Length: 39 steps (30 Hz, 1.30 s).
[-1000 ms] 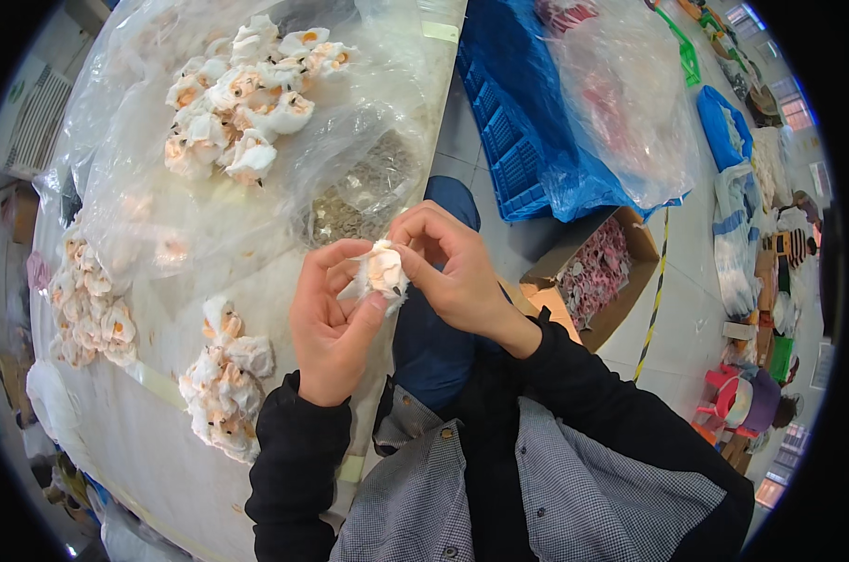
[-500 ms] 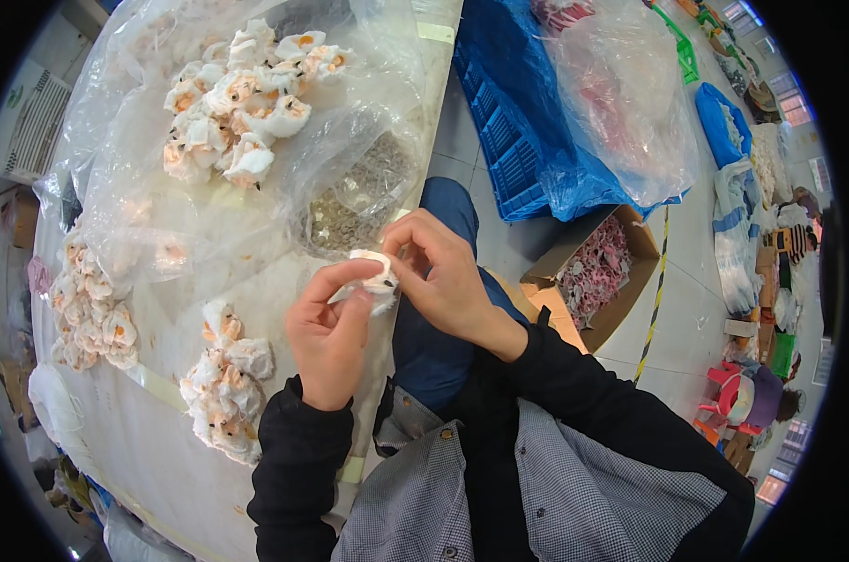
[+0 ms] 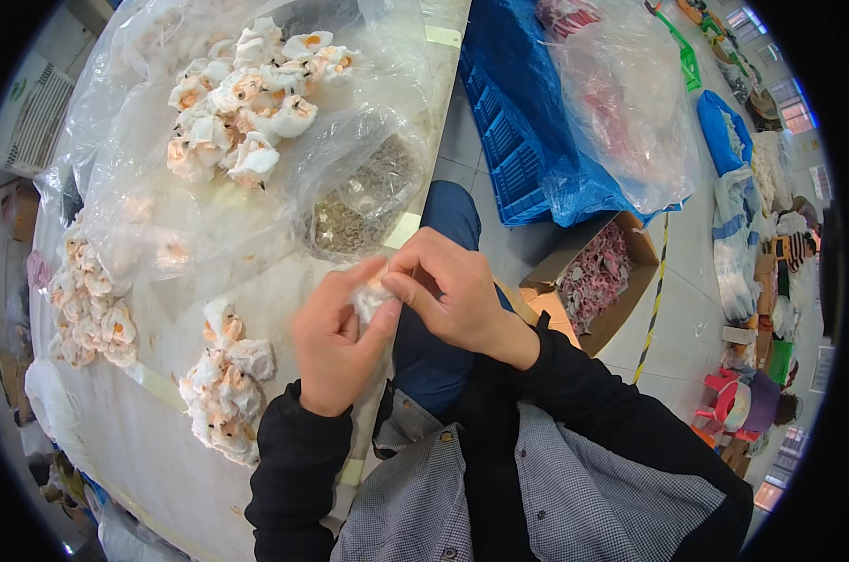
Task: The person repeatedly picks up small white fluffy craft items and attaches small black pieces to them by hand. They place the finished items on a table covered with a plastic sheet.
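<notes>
Between my two hands, at the table's right edge, is a small white plush piece (image 3: 372,298), mostly covered by fingers. My left hand (image 3: 335,337) pinches it from the left with thumb and fingers. From the other side my right hand (image 3: 454,298) presses its thumb and fingertips against the piece's upper right. A clear plastic bag of small greyish clear parts (image 3: 354,206) lies just beyond my hands. Left of my left hand sits a small heap of white and peach plush pieces (image 3: 226,389) with dark specks.
A larger plush heap (image 3: 246,103) lies on clear plastic sheeting at the far side of the table (image 3: 303,487); another heap (image 3: 94,304) is at the left. Right of the table stand a blue crate (image 3: 509,140) with plastic lining and a cardboard box (image 3: 635,272) holding pink scraps.
Both hands have closed in more over the plush piece, which is now more hidden. My left hand has turned slightly, its thumb moving right and up. The heaps stay put.
</notes>
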Available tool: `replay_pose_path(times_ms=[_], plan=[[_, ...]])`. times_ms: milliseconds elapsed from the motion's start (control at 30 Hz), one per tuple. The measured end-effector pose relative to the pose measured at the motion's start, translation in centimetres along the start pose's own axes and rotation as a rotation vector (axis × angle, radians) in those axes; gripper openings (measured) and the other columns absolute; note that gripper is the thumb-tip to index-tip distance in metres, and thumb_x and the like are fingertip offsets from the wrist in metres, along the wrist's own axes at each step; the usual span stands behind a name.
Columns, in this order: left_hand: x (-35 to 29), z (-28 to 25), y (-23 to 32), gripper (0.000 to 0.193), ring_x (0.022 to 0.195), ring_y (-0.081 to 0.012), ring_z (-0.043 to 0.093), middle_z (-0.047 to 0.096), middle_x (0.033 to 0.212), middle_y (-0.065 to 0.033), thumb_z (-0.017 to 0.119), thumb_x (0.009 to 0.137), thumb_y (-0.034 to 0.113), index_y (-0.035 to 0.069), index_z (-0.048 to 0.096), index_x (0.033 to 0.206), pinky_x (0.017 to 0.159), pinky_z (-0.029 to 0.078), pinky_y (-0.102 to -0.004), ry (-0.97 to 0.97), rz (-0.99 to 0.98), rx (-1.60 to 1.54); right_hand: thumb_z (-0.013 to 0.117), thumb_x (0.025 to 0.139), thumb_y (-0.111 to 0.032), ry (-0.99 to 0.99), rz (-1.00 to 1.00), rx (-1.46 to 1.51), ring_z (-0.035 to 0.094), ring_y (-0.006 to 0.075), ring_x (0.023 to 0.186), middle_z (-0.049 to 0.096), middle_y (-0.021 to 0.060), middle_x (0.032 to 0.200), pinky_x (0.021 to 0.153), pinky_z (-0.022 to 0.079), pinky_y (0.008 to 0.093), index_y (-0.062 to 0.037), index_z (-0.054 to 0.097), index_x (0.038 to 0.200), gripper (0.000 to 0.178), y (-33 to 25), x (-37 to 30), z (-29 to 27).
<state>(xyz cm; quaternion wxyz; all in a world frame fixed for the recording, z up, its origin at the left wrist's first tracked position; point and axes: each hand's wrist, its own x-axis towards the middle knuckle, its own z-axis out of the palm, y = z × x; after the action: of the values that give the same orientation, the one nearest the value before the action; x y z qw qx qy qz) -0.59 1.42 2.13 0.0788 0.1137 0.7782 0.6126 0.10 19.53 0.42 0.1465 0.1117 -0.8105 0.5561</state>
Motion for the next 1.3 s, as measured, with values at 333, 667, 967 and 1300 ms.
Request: replay_pose_path(times_ms=[333, 667, 967, 1300], plan=[[-0.3, 0.1, -0.2, 0.012, 0.059, -0.0229, 0.060, 0.063, 0.077, -0.0101, 0.075, 0.085, 0.004, 0.003, 0.075, 0.097, 0.053, 0.046, -0.0333, 0.071, 0.237, 0.269, 0.074, 0.094, -0.011, -0.065, 0.148, 0.167, 0.061, 0.0196, 0.065, 0.063, 0.0101, 0.083, 0.060, 0.047, 0.0301, -0.0011, 0.066, 0.095, 0.013, -0.5, -0.3, 0.8], [-0.4, -0.2, -1.8, 0.005, 0.059, -0.0238, 0.061, 0.065, 0.077, -0.0122, 0.072, 0.084, 0.002, 0.000, 0.071, 0.089, 0.055, 0.048, -0.0332, 0.202, 0.256, 0.257, 0.076, 0.089, -0.014, -0.063, -0.126, -0.244, 0.065, 0.0235, 0.066, 0.066, 0.0086, 0.083, 0.060, 0.050, 0.0344, -0.0067, 0.071, 0.089, 0.009, -0.9, 2.6, 0.3], [0.1, -1.3, -1.8, 0.012, 0.059, -0.0060, 0.050, 0.056, 0.064, 0.0003, 0.068, 0.090, 0.006, -0.003, 0.067, 0.083, 0.054, 0.039, -0.0258, 0.214, -0.196, -0.218, 0.075, 0.081, -0.018, -0.274, -0.450, -0.911, 0.059, 0.0244, 0.092, 0.063, 0.0032, 0.087, 0.082, 0.046, 0.0377, -0.0101, 0.071, 0.084, 0.010, 1.8, 6.8, 1.2], [0.5, -1.9, -1.7, 0.017, 0.058, -0.0029, 0.045, 0.056, 0.066, 0.0045, 0.067, 0.092, 0.008, -0.001, 0.065, 0.078, 0.053, 0.033, -0.0236, 0.186, -0.324, -0.498, 0.074, 0.084, -0.019, -0.225, -0.415, -0.732, 0.060, 0.0246, 0.092, 0.064, 0.0029, 0.088, 0.082, 0.046, 0.0380, -0.0117, 0.071, 0.086, 0.008, 2.8, 7.5, 1.6]])
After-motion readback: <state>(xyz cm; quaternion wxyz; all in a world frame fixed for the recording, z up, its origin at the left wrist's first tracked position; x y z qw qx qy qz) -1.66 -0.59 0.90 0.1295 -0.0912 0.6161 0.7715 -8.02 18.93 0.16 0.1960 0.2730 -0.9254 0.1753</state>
